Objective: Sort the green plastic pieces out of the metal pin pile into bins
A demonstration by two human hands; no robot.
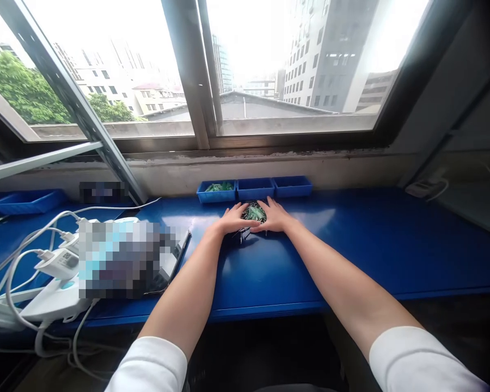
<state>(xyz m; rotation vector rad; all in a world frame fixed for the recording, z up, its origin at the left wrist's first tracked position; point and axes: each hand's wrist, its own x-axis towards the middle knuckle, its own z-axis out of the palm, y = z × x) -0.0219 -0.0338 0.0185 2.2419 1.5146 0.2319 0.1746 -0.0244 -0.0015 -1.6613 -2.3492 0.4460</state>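
Two Spread Hands Ring a Loose Pile on the Counter

The pile (255, 212) lies on the blue counter (371, 245), just on the near side of three blue bins, with the left hand (232, 219) at one side of it and the right hand (274, 215) at the other. Each grip is wide, fingers spread and palm down; the thumbs come together across the near side. Whether any piece is pinched under the fingers, I cannot tell.

The pile looks like many small, thin pieces, green in the middle and dark with pale glints around; exactly what they are is too small to tell. A few thin bits (244, 234) poke out past the thumbs. It should be light and loose, apt to slide on the glossy counter and shed strays, and thin ends might bend or prick. Best held low from both sides with cupped fingers, or pinched piece by piece at mid-length.

Behind, the left bin (216, 197) holds green pieces, with the middle bin (256, 193) and right bin (293, 190) beside it.
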